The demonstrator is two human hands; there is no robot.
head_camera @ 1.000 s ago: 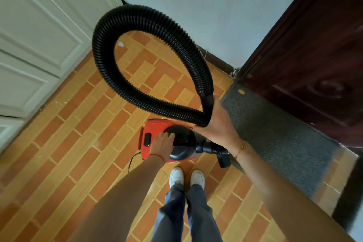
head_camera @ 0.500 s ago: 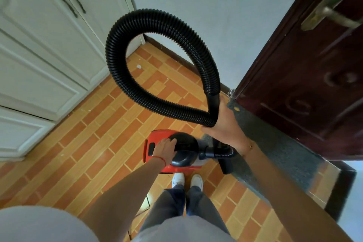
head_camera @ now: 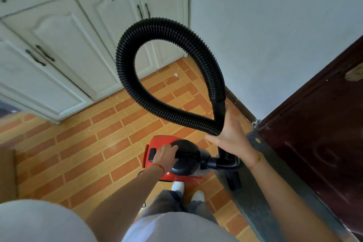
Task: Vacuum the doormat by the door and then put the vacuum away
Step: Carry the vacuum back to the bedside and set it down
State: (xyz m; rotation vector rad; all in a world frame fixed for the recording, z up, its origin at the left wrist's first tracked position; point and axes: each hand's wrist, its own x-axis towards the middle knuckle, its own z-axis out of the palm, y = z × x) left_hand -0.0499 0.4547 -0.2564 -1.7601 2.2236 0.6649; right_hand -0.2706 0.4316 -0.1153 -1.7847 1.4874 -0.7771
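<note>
Ribbed black plastic hose, glossy red vacuum, rough grey doormat

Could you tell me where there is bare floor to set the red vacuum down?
Bare tiled floor lies left of the vacuum, between it and the white cabinets. It is crowded on the right: the grey doormat, the dark door and the looped hose fill that side.

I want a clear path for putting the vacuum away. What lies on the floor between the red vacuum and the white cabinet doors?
Head view: only bare orange brick-pattern floor between the vacuum and the cabinet doors, apart from small white specks.
</note>
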